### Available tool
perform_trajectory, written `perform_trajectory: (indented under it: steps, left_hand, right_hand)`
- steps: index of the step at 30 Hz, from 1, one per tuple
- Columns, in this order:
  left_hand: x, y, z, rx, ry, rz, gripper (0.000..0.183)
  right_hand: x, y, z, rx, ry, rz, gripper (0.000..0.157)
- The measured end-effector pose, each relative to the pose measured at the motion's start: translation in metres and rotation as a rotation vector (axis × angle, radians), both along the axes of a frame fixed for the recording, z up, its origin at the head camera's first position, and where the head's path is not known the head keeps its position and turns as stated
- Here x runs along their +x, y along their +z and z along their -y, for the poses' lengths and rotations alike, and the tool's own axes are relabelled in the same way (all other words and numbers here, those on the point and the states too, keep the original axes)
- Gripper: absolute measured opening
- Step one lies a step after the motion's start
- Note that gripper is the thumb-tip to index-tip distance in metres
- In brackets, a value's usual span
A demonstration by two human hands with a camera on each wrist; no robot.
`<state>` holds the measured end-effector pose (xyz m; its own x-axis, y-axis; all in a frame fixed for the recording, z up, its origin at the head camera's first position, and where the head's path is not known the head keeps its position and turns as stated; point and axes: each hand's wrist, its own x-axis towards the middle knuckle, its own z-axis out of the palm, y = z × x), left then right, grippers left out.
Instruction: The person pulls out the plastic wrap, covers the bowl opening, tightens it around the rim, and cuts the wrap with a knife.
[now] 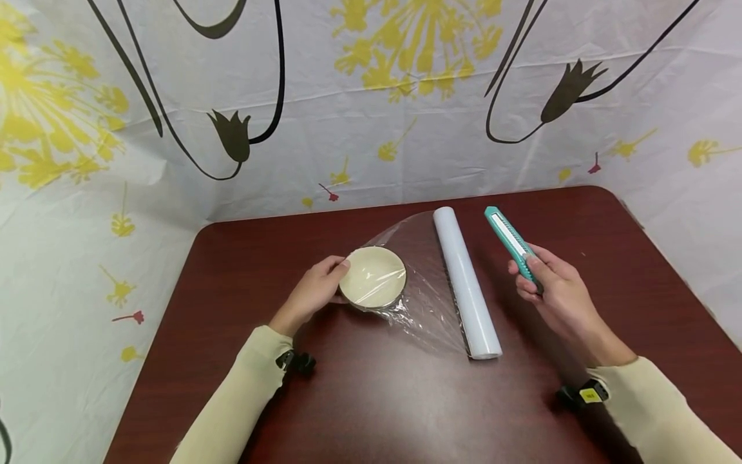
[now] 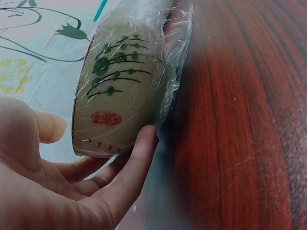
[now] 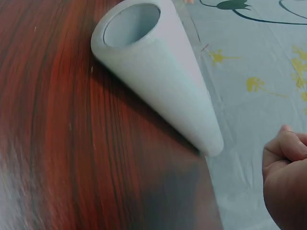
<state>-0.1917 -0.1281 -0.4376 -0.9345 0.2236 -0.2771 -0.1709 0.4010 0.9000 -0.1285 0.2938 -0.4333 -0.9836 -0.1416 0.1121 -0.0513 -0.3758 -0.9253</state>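
A cream bowl (image 1: pixel 373 277) has clear plastic wrap (image 1: pixel 426 283) over its mouth and bunched about its side. My left hand (image 1: pixel 315 287) grips the bowl's left side, thumb at the rim and fingers lower down. In the left wrist view, the bowl's outer wall (image 2: pixel 120 91) shows green painting and a red mark through the film. From the bowl the wrap stretches to a white roll (image 1: pixel 467 283) lying on the table. Right of the roll, my right hand (image 1: pixel 556 290) holds a teal utility knife (image 1: pixel 513 241) above the table; no blade is discernible. The right wrist view hides the knife.
The dark red wooden table (image 1: pixel 359 399) has rounded far corners. Behind it and at both sides hangs a white sheet (image 1: pixel 348 135) with yellow flowers and dark stems. The roll's hollow near end (image 3: pixel 132 26) shows in the right wrist view.
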Motion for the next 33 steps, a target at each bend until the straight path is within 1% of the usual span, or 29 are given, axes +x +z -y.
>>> perform_trajectory:
  steps: [2,5,9,13,20,25,27,30,33]
  left_hand:
    - [0.0,0.0,0.0,-0.002,-0.001,-0.001,0.048]
    - [0.0,-0.001,0.0,0.001,-0.004,-0.001,0.048]
    - [0.001,-0.001,0.0,0.005,-0.011,0.004,0.047]
    - [0.001,-0.001,0.0,0.002,-0.012,0.008,0.048]
    - [0.0,-0.002,0.0,-0.004,-0.014,0.009,0.049]
    - [-0.001,-0.002,0.0,-0.007,-0.022,-0.001,0.049]
    - [-0.002,-0.001,0.001,-0.026,-0.026,-0.013,0.048]
    - [-0.006,0.004,0.002,-0.11,-0.027,-0.054,0.047]
    - [-0.013,0.009,0.003,-0.216,-0.026,-0.098,0.048]
  right_hand:
    - [0.0,-0.001,0.001,-0.022,-0.02,-0.003,0.032]
    - [0.001,-0.002,0.002,-0.051,-0.062,0.022,0.024]
    - [0.001,-0.002,0.002,-0.042,-0.126,0.051,0.017]
    - [0.002,-0.001,0.003,0.004,-0.167,0.058,0.016]
    - [0.002,-0.001,0.005,0.065,-0.211,0.076,0.017]
    - [0.002,-0.001,0.006,0.098,-0.23,0.052,0.02]
    - [0.002,0.0,0.007,0.114,-0.226,0.033,0.022]
    - [0.0,0.001,0.008,0.115,-0.207,0.008,0.024]
    - [-0.002,0.004,0.01,0.096,-0.168,-0.016,0.023]
